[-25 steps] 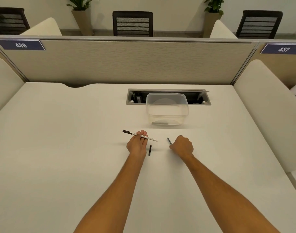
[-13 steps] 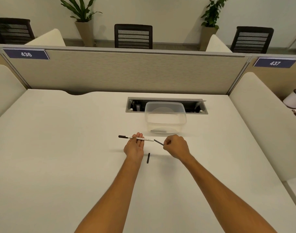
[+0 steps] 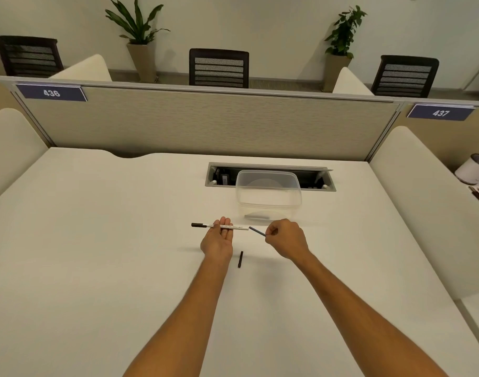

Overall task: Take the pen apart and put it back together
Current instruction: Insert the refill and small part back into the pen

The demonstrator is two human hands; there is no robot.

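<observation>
My left hand [image 3: 218, 239] holds a white pen barrel [image 3: 239, 227] level above the desk, its black end pointing left. My right hand [image 3: 286, 239] pinches a thin dark refill [image 3: 257, 231] whose tip meets the barrel's open right end. A small black pen piece [image 3: 240, 259] lies on the desk between my wrists, apart from both hands.
A clear plastic container [image 3: 268, 194] stands just behind my hands, in front of a cable slot [image 3: 268, 175] in the white desk [image 3: 96, 254]. A beige partition [image 3: 205, 123] closes the far edge. Cushioned dividers flank both sides. A white cup [image 3: 475, 170] sits far right.
My right hand brought the refill leftward until its tip reached the barrel's open end. The camera tilted up slightly. My left hand stayed in place.
</observation>
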